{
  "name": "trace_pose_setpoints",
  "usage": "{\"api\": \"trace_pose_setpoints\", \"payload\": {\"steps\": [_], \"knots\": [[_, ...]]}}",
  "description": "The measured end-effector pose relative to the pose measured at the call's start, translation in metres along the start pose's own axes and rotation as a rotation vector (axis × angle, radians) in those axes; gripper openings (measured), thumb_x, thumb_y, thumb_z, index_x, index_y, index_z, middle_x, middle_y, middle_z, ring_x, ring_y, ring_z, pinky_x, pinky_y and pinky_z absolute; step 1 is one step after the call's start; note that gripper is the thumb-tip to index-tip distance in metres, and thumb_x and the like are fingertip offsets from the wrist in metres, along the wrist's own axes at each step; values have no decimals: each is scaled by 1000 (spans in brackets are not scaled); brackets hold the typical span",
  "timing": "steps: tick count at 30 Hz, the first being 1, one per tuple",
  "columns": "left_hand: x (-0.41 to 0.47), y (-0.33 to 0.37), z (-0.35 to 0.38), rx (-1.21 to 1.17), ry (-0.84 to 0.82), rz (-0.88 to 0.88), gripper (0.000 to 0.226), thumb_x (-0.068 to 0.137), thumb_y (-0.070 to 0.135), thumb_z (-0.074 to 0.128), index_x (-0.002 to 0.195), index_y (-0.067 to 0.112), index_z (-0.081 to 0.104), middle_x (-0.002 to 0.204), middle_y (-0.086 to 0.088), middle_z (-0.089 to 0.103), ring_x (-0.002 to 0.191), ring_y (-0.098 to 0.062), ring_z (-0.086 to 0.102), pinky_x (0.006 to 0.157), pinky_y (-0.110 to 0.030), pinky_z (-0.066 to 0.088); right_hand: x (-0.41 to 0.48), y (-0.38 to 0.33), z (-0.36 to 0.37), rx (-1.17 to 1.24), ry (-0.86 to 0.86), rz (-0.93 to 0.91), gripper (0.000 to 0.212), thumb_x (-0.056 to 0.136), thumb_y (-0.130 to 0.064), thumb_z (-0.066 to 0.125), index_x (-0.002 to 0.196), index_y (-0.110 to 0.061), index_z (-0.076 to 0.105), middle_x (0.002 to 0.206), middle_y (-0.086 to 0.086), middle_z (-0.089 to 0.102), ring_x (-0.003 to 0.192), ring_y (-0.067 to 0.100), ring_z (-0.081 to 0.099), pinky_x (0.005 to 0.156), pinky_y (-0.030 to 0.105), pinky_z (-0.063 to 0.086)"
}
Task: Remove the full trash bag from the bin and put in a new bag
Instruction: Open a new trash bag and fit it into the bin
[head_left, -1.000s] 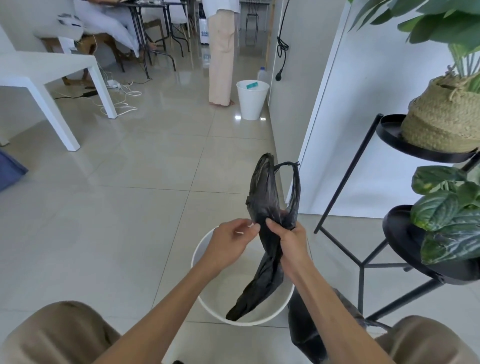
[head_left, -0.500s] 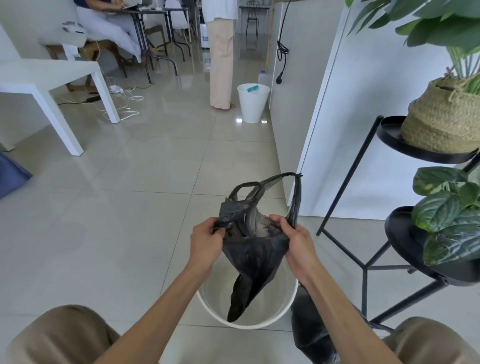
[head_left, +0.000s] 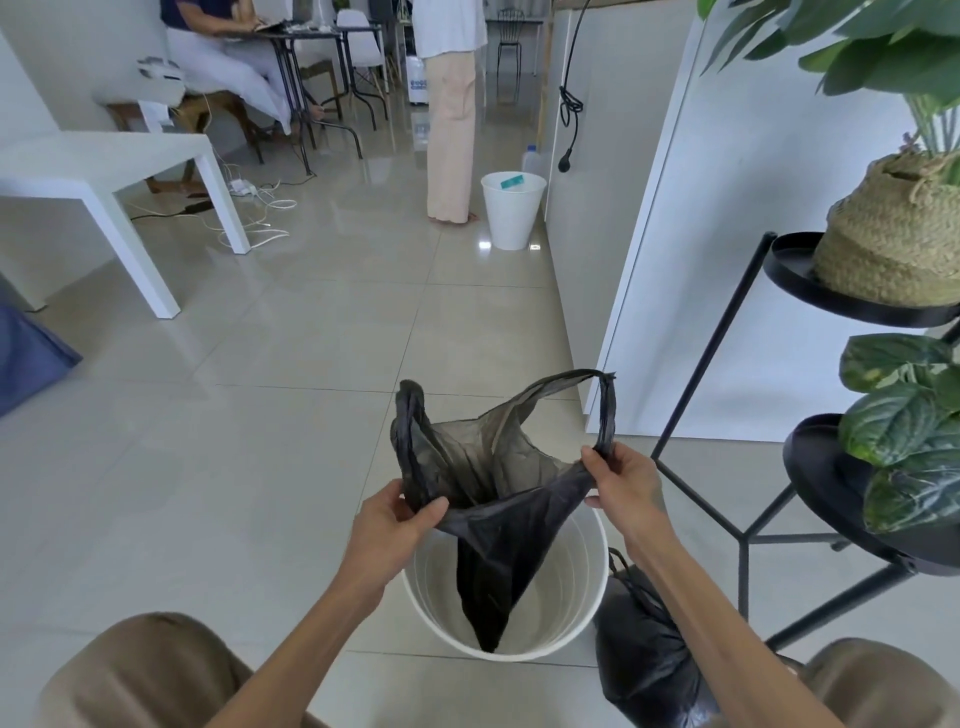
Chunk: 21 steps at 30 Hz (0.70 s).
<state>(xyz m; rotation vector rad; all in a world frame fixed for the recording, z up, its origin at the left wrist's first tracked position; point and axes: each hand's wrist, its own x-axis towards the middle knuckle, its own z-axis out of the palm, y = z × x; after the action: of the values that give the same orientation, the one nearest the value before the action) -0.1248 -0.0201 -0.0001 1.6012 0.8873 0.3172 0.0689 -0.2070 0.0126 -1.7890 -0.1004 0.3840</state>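
Floor (head_left: 260, 467): glossy pale square tiles, grey grout lines, window glare.
Table (head_left: 104, 171): one, white, square legs, far left; loose white cables on the tiles beside it.
People: one seated at a dark desk at the back, one standing in cream trousers by the far bin (head_left: 511, 210).
Bins: two, both white, round, tapered plastic; the far one by the wall, the near bin (head_left: 584, 613) below the hands, its base bare.
Left hand (head_left: 395, 530): fingers pinched on the left rim of the new bag (head_left: 498, 519).
New bag: one, thin black plastic, partly see-through; mouth pulled wide and facing up, two loop handles standing above it; long axis vertical, pointed tail hanging into the near bin.
Right hand (head_left: 626, 486): fingers clamped on the bag's right rim at the foot of its handle.
Full bag (head_left: 644, 660): one, black, crinkled, tied at the top, on the tiles touching the near bin's right side.
Stand (head_left: 810, 280): one, black metal, two round trays, each with a leafy plant; upper pot woven straw.
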Motion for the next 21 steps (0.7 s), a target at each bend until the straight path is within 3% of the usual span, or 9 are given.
{"api": "trace_pose_setpoints", "payload": {"steps": [5,7,9,10,12,15,17,19,21], "knots": [[-6,16,-29,223,-171,-53,62,67,49,88,121,31,62,111,4,72,103,-13,66,86,-31,52,-4,5,4,-48,-93,-41,5,96,-18,64,96,-14,68,94,7,77,90,23,74,81,45,63],[-5,34,-39,290,-55,-9,88,67,56,85,142,32,47,123,6,64,111,-16,62,89,-33,49,-3,7,5,-113,-123,-55,5,95,-17,66,97,-13,68,93,6,77,89,22,75,82,45,63],[-4,52,-39,321,171,135,107,72,54,82,157,28,22,136,2,55,125,-20,53,95,-35,45,-2,10,5,-153,-130,-65,5,93,-20,69,95,-16,69,90,4,77,86,20,75,81,45,63],[-3,61,-36,328,262,251,105,76,50,81,158,27,18,142,-1,50,132,-21,48,100,-36,43,-2,13,5,-163,-133,-65,4,92,-22,70,93,-18,69,87,3,78,84,19,76,80,45,63],[3,74,-23,396,311,511,85,83,41,77,153,25,30,150,-3,43,140,-19,37,112,-41,37,-2,17,5,-184,-152,-63,5,90,-26,71,92,-21,70,86,1,78,83,19,76,80,44,63],[30,80,10,731,72,730,43,88,34,68,130,24,63,151,-10,44,146,-29,28,119,-50,24,-6,14,6,-207,-165,-80,7,91,-27,71,94,-21,71,89,1,77,86,21,75,82,43,62],[52,77,28,1026,-147,643,32,91,32,64,123,29,69,157,-9,36,150,-31,17,122,-50,12,-8,8,2,-238,-154,-103,10,92,-25,70,97,-17,71,92,2,76,89,19,73,79,33,60],[71,69,34,1199,-321,520,34,91,33,63,125,36,68,160,-8,30,150,-30,20,121,-47,18,-7,5,-8,-254,-182,-116,8,91,-24,71,94,-17,73,89,0,77,89,19,73,77,31,59],[81,59,35,1200,-438,455,36,89,30,66,125,34,69,155,-9,39,142,-29,36,112,-42,34,-1,5,-20,-269,-233,-103,4,87,-25,76,87,-21,76,84,-2,78,87,21,74,85,42,60]]}}
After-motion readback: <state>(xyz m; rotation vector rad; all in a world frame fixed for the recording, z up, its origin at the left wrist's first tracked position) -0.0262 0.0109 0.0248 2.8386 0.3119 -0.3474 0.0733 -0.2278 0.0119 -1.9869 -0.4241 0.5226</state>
